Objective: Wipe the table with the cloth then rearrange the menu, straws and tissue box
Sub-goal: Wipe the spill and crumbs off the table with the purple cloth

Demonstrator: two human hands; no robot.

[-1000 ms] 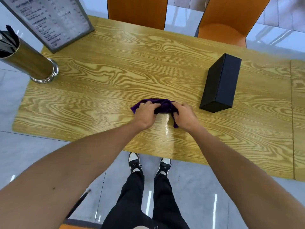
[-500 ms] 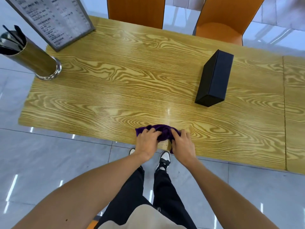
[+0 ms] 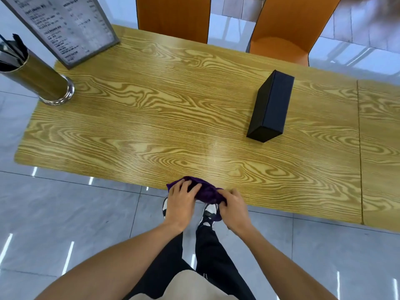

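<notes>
Cloth (image 3: 204, 192) at table (image 3: 151, 118) near edge, both hands on it.
Risk: cloth half off the edge, could drop to the floor if grip loosens. Left hand (image 3: 181, 200) palm-down, fingers slightly spread, pressing cloth; right hand (image 3: 232, 204) pinching its hanging end. Box (image 3: 270, 109) far right of cloth; menu (image 3: 65, 29), straws (image 3: 13, 53) far left.

Menu (image 3: 65, 29) top cut off, print unreadable, straws (image 3: 10, 53) cropped at left edge

One cloth (image 3: 204, 191), one menu (image 3: 65, 27), one tissue box (image 3: 270, 109), two chairs (image 3: 173, 16).
</notes>
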